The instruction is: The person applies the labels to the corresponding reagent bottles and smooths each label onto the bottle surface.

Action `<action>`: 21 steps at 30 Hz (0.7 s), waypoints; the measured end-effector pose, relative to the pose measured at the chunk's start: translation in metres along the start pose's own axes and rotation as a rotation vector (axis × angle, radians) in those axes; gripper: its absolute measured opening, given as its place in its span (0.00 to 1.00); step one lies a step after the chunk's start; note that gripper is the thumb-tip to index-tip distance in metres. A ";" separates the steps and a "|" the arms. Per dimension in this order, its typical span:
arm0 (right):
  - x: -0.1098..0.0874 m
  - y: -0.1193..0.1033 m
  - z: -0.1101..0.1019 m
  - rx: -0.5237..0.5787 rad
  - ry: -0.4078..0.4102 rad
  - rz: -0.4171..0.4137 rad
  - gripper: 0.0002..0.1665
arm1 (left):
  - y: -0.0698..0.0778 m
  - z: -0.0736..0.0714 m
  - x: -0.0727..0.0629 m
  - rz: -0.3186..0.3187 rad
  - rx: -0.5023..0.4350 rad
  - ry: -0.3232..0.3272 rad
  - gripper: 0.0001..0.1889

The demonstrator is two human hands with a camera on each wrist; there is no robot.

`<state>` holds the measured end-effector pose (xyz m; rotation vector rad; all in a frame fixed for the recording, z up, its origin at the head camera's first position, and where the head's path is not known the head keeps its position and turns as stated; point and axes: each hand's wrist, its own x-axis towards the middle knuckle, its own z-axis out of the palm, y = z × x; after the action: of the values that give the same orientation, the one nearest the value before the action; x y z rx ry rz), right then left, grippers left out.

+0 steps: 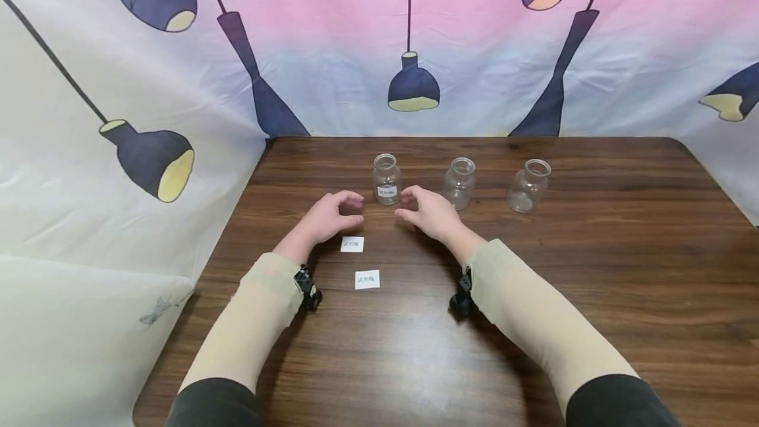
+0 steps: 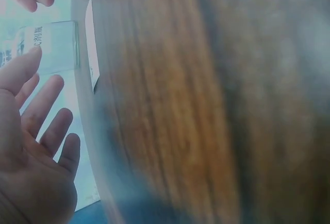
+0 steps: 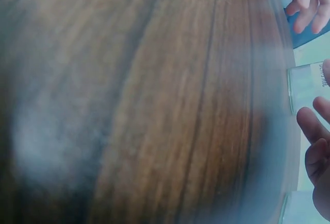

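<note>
Presently, left hand (image 1: 329, 217): released, its fingers loosely bent toward the labelled jar with a gap before the glass.
Right hand (image 1: 431, 213): also released, fingers softly curved and grasping nothing; whether the index tip grazes that jar cannot be told.
Labelled jar: a clear, round-shouldered glass jar with a wide mouth (image 1: 386, 173), upright between the hands and slightly beyond them; a small white rectangular paper label (image 1: 387, 192) with dark characters sits on its front.
Risk at the label: it could lift or crease if brushed, should its backing be poorly pressed down; how firmly it sticks does not show.
Risk at the right hand: drawing back sideways could knock the clear glass middle jar (image 1: 462, 180), since the hand overlaps its base in the head view.
Inside the jars: nothing visible through the glass of these two or of the clear glass right-hand jar (image 1: 528, 186); all three mouths are uncovered.
White paper slips: the farther one (image 1: 352, 244) beside the left wrist, the nearer one (image 1: 367, 279) closer to the person, both flat on the brown wood-grained desk (image 1: 622, 269).
</note>
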<state>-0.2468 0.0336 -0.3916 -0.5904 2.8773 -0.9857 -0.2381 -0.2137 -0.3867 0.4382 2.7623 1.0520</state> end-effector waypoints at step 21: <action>-0.007 0.007 0.001 0.002 -0.008 -0.014 0.23 | -0.012 0.001 -0.012 0.087 0.008 -0.139 0.23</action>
<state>-0.2425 0.0404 -0.3966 -0.6143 2.8688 -0.9860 -0.2296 -0.2256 -0.3952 0.6129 2.6473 0.9892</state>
